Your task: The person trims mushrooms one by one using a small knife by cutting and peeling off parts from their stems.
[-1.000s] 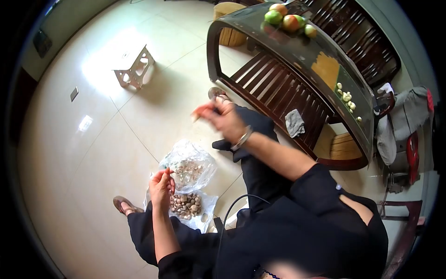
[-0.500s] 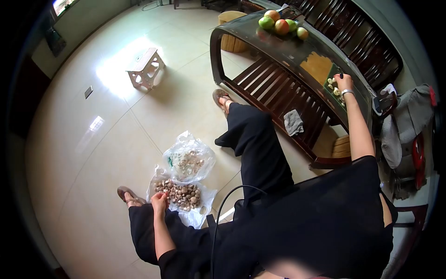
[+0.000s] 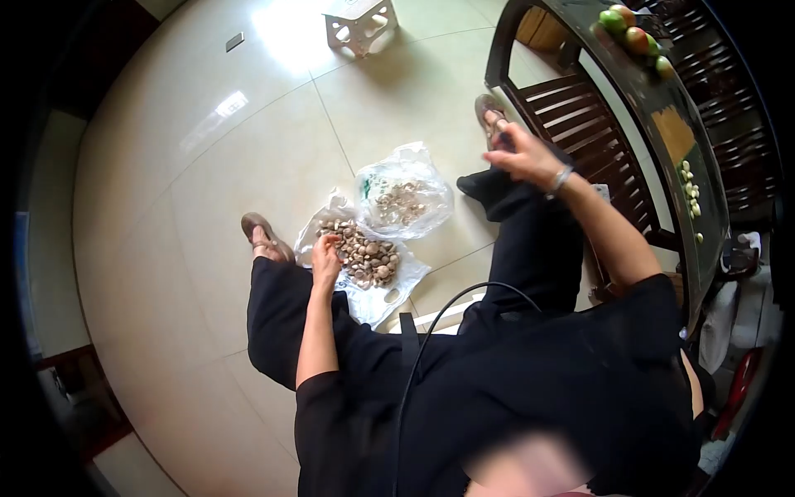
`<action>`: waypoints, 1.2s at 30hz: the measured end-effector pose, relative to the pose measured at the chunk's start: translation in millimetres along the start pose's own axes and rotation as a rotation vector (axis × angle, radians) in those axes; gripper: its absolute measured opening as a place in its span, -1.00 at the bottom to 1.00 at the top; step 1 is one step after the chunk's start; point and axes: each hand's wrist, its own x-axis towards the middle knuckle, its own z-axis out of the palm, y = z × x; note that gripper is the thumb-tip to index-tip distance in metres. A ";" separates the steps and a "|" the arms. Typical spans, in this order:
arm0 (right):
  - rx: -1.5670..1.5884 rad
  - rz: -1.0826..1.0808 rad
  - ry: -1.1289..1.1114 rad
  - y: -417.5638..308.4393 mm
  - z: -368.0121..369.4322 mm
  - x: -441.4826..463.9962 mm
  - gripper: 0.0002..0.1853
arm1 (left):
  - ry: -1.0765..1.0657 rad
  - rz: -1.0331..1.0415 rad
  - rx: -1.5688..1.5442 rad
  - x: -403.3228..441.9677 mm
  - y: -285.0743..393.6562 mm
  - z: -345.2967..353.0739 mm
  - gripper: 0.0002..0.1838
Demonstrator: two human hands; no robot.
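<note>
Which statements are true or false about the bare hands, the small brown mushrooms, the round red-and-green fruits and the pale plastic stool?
1. The small brown mushrooms lie on a spread-out white plastic bag. True.
2. The round red-and-green fruits rest on a dark, glossy table. True.
3. The pale plastic stool stands on that table. False: it stands on the cream tiled floor.
4. The bare left hand is over the fruits. False: it is by the mushrooms.
5. The bare right hand has a silvery band at its wrist. True.
</note>
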 end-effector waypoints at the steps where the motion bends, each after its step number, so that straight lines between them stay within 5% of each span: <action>1: 0.055 0.023 -0.080 9.1 18.6 14.7 -0.65 | 0.019 0.043 0.074 0.9 6.9 3.1 -0.82; 3: 0.158 0.073 -0.164 11.1 47.2 31.6 -0.75 | 0.075 0.240 0.142 16.6 -13.6 8.9 -0.85; 6: 0.224 0.059 -0.262 29.5 70.4 56.7 -0.82 | 0.108 0.219 0.084 17.6 10.0 20.1 -0.85; 12: -0.075 0.284 -0.279 59.8 100.1 84.2 -0.82 | 0.058 -0.079 -0.157 42.3 -22.1 51.2 -0.90; 14: -0.382 -0.003 -0.187 84.4 115.2 92.4 -0.76 | 0.092 -0.142 -0.168 48.4 -28.9 67.5 -0.78; 18: -0.634 0.060 -0.189 99.1 133.4 99.9 -0.72 | 0.192 -0.221 -0.151 44.7 -24.1 114.1 -0.53; 19: -0.674 0.032 -0.238 99.7 136.3 101.1 -0.74 | 0.111 -0.320 -0.167 38.5 -17.2 121.0 -0.63; 20: -0.715 0.003 -0.283 98.2 138.6 102.0 -0.75 | 0.194 -0.178 -0.240 34.0 -29.0 139.9 -0.88; 22: -0.771 -0.020 -0.352 93.5 139.8 103.2 -0.75 | 0.204 -0.058 0.037 14.6 -18.0 154.0 -0.47; 25: -0.784 0.006 -0.395 74.5 137.9 102.6 -0.72 | 0.479 -0.079 0.011 -2.7 -53.0 167.3 -0.50; 28: -0.793 0.011 -0.380 61.4 141.6 102.2 -0.72 | 0.705 -0.323 0.116 -12.9 -104.7 144.1 -0.72; 31: -0.777 -0.044 -0.370 55.5 143.3 102.5 -0.73 | 0.896 -0.785 -0.004 -9.7 -154.2 114.5 -0.77; 34: -0.790 -0.064 -0.375 50.2 143.8 103.4 -0.76 | 1.067 -1.007 -0.139 -8.5 -143.1 93.7 -0.86; 36: -0.792 -0.077 -0.394 47.6 144.4 104.1 -0.77 | 1.080 -0.918 -0.177 -8.6 -171.7 100.7 -0.84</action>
